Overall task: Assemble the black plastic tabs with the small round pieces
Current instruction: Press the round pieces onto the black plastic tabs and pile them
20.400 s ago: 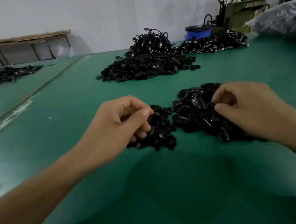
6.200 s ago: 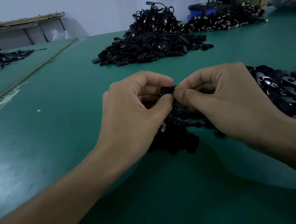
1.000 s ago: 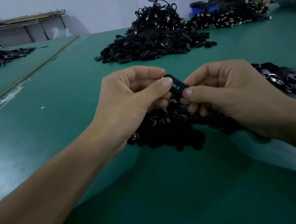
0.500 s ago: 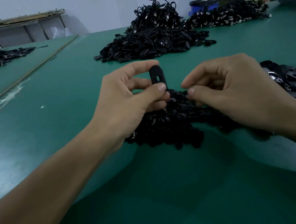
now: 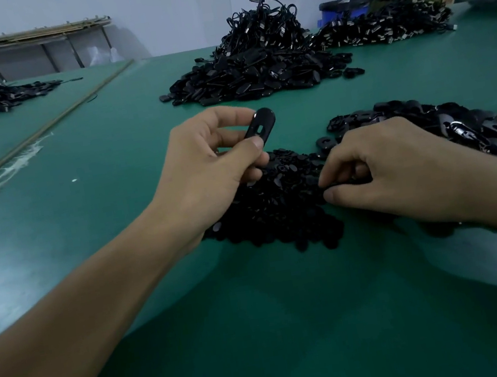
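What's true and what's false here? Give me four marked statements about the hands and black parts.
1. The left hand holds a black plastic tab clear of the table. True.
2. The right hand holds up a tab too. False: it is down at the pile of small round pieces.
3. The held tab has an oval slot. True.
4. The nearest pile of tabs lies left of the left hand. False: it lies beyond the right hand.

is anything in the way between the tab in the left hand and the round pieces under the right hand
Nothing visible. The left hand holds the black tab up in open air, clear of the pile of small round pieces, and the right hand has its fingertips in that pile.
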